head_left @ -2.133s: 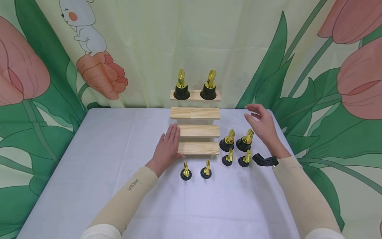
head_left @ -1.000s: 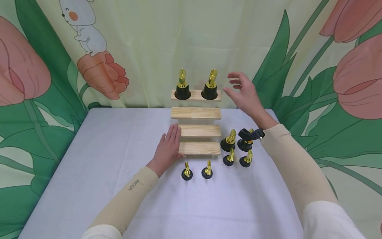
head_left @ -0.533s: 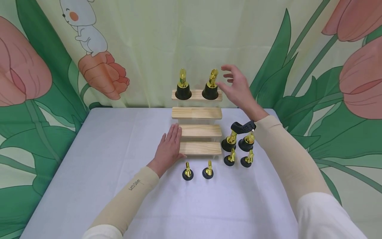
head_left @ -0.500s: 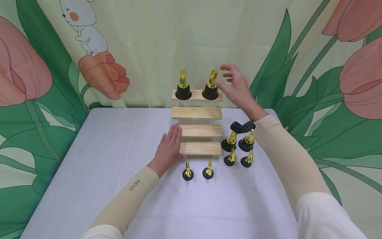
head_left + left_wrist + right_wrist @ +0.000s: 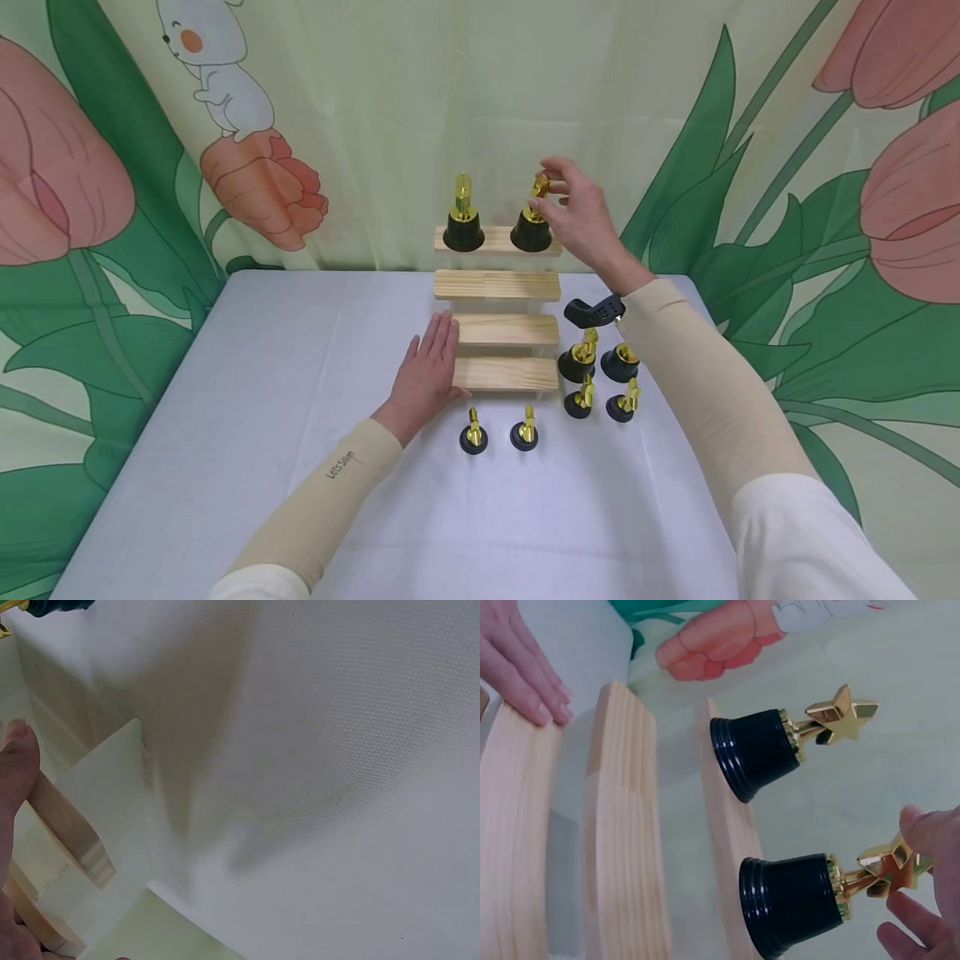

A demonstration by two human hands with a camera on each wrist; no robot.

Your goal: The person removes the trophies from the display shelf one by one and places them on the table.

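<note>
My right hand (image 5: 579, 208) is at the gold star of the right-hand trophy (image 5: 531, 232) on the top shelf, thumb and fingers curled about the star. In the right wrist view, the thumb overlaps the gold star (image 5: 889, 864) from one side and the fingers lie on the other. This trophy's black base stands on the top board (image 5: 496, 242), beside a matching trophy (image 5: 463, 232) to its left. My left hand (image 5: 426, 373) rests with straight fingers along the left ends of the two lower boards of the wooden tiered stand (image 5: 504, 373).
Right of the stand are two larger trophies (image 5: 577, 363) and two smaller ones (image 5: 621, 407), partly below the right wrist's black band (image 5: 594, 312). Two small trophies (image 5: 523, 435) stand in front of it. A printed curtain (image 5: 375, 125) hangs behind the white-covered table (image 5: 285, 350).
My right hand has moved from above the trophies at right, up and leftward, to the star of the top right trophy, and its fingers have closed in. The left hand stays in place.
</note>
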